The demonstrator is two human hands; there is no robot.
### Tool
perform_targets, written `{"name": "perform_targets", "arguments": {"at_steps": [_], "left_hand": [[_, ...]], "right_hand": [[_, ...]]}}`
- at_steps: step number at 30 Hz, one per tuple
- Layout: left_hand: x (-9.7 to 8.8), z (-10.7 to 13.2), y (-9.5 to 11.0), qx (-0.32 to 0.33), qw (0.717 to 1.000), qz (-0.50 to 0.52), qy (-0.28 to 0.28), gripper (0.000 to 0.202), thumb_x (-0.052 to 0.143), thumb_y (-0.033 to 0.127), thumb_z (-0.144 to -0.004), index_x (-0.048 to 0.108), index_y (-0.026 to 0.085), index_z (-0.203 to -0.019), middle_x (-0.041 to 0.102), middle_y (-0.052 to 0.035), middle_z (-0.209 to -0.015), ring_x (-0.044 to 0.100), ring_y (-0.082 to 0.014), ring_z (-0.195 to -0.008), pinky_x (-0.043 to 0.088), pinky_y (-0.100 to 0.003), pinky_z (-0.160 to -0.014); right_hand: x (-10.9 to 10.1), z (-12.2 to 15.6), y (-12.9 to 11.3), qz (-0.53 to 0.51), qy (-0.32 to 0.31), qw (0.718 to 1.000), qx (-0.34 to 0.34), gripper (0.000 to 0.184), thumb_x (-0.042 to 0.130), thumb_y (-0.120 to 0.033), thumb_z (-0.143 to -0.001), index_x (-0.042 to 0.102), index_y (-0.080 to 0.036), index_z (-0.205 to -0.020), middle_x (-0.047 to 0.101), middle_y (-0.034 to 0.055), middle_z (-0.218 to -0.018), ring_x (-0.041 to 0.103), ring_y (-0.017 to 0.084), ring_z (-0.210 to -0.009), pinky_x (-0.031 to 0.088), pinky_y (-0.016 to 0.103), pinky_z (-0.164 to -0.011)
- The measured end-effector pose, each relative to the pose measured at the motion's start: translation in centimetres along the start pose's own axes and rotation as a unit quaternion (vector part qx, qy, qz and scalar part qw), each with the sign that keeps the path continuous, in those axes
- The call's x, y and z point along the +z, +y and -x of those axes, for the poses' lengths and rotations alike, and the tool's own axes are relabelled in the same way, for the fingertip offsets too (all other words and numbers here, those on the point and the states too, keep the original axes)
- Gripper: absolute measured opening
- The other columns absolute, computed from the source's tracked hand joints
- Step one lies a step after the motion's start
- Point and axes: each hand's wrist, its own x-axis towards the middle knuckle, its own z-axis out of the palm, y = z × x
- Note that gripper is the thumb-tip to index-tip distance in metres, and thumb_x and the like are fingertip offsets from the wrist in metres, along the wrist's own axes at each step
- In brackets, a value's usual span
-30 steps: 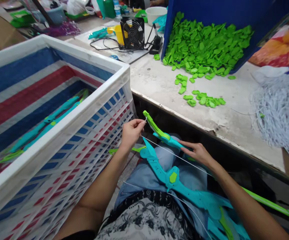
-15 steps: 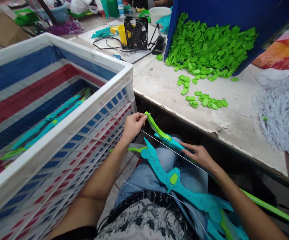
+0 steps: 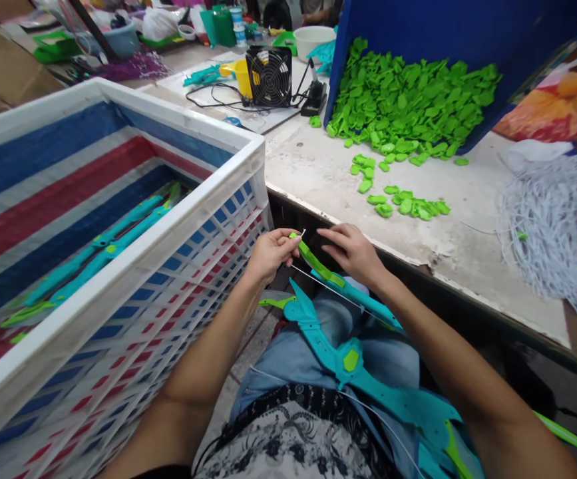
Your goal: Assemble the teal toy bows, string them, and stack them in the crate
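Note:
My left hand [image 3: 274, 254] pinches the green tip of a teal and green toy bow [image 3: 351, 293], beside the crate's corner. A white string [image 3: 318, 279] runs from that tip along the bow, and a short loose end sticks up past my fingers. My right hand [image 3: 353, 251] is held just over the bow's green limb, fingers apart, with nothing visible in it. Another teal toy bow [image 3: 325, 346], with a green hexagon at its middle, lies across my lap, its own white string hanging below it.
At left stands a white plastic crate [image 3: 178, 120], lined with striped sheeting, holding more teal bows [image 3: 103, 249]. On the table [image 3: 313, 166] are a blue bin [image 3: 418, 30] spilling green pieces [image 3: 412, 100], a bundle of white strings [image 3: 552, 226] and a black fan [image 3: 269, 76].
My right hand has left the bow's teal part and moved up and left, near the tip. My left hand keeps its pinch, and the bow has shifted slightly.

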Motion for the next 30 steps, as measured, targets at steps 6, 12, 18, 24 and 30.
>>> {"name": "perform_targets", "arguments": {"at_steps": [6,12,18,24,30], "left_hand": [[-0.7,0.7,0.2,-0.004,1.0,-0.002,-0.008,0.043,0.076,0.044,-0.062,0.06,0.012,-0.086,0.056,0.0031,-0.05,0.04,-0.0043,-0.037,0.035,-0.017,-0.037],[-0.9,1.6,-0.8,0.018,0.987,-0.159,0.02,0.027,0.068,0.04,-0.071,0.058,0.017,-0.082,0.06,0.0005,-0.062,0.056,-0.0124,-0.055,0.045,-0.023,-0.052],[0.2,4.0,-1.6,0.206,0.941,-0.247,0.108,0.01,0.054,0.024,-0.081,0.062,0.019,-0.084,0.062,-0.0035,-0.088,0.058,-0.0158,-0.086,0.044,-0.027,-0.08],[0.3,1.8,0.1,0.042,0.997,-0.062,0.013,0.028,0.06,0.041,-0.077,0.07,0.015,-0.078,0.065,-0.0063,-0.082,0.058,-0.0184,-0.084,0.044,-0.03,-0.08],[-2.1,0.2,2.6,0.103,0.971,-0.206,0.069,0.011,0.071,0.025,-0.062,0.066,0.015,-0.06,0.065,-0.006,-0.088,0.058,-0.0186,-0.09,0.043,-0.029,-0.084]], "right_hand": [[1.5,-5.9,-1.1,-0.086,-0.045,0.991,-0.096,0.013,0.056,-0.026,-0.085,0.065,-0.019,-0.079,0.059,0.004,-0.079,0.055,0.015,-0.076,0.045,0.029,-0.07],[0.6,-6.5,-1.4,-0.055,-0.12,0.983,-0.127,0.011,0.058,-0.019,-0.083,0.063,-0.016,-0.073,0.059,0.0024,-0.073,0.053,0.014,-0.073,0.042,0.027,-0.069],[-5.1,-10.9,3.9,0.01,0.105,0.983,0.151,0.017,0.058,-0.019,-0.08,0.064,-0.004,-0.075,0.058,0.0034,-0.073,0.048,0.008,-0.07,0.037,0.024,-0.072],[0.1,-5.3,-4.0,-0.111,0.149,0.981,0.047,0.013,0.052,-0.021,-0.087,0.059,-0.013,-0.079,0.059,0.0045,-0.083,0.053,0.013,-0.086,0.043,0.027,-0.08],[7.5,-0.2,-7.6,-0.228,0.178,0.954,0.083,0.013,0.051,-0.026,-0.087,0.056,-0.02,-0.076,0.058,0.0045,-0.085,0.053,0.018,-0.091,0.044,0.036,-0.084]]}}
